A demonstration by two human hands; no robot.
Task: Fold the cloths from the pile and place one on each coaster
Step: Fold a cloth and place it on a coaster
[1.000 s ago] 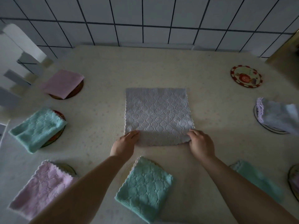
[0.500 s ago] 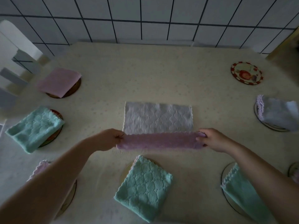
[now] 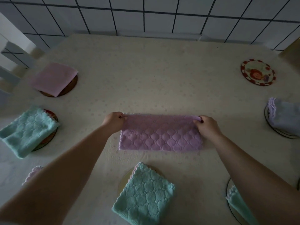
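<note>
Head view: at the centre of the frame 1 purple cloth (image 3: 160,133) lies on the cream table (image 3: 146,75), folded in half into a long strip with a quilted pattern facing up. The left hand (image 3: 114,121) pinches its upper left corner with curled fingers, and the right hand (image 3: 207,125) pinches its upper right corner the same way. Both bare forearms reach in from the bottom of the frame.

Around it I count 6 other folded cloths. 1 pink cloth (image 3: 54,78) sits on a dark coaster (image 3: 71,86) in the upper left. 1 teal cloth (image 3: 29,130) covers most of a red-rimmed coaster (image 3: 52,115) at the left edge. 1 pale pink cloth (image 3: 33,173) shows only as a scalloped corner at lower left, behind the left forearm; what lies under it cannot be seen. 1 teal cloth (image 3: 144,195) lies on a pale coaster (image 3: 125,178) at bottom centre. 1 teal cloth (image 3: 238,205) rests on a clear-rimmed coaster (image 3: 228,187) at lower right, partly hidden by the right forearm. 1 lavender cloth (image 3: 284,116) rests on a coaster (image 3: 276,131) at the right edge.

1 bare coaster (image 3: 258,72), round with a red-and-white rim and a picture in its middle, lies in the upper right, well apart from the purple cloth. White tiles (image 3: 146,15) with dark grout fill the top of the frame.
</note>
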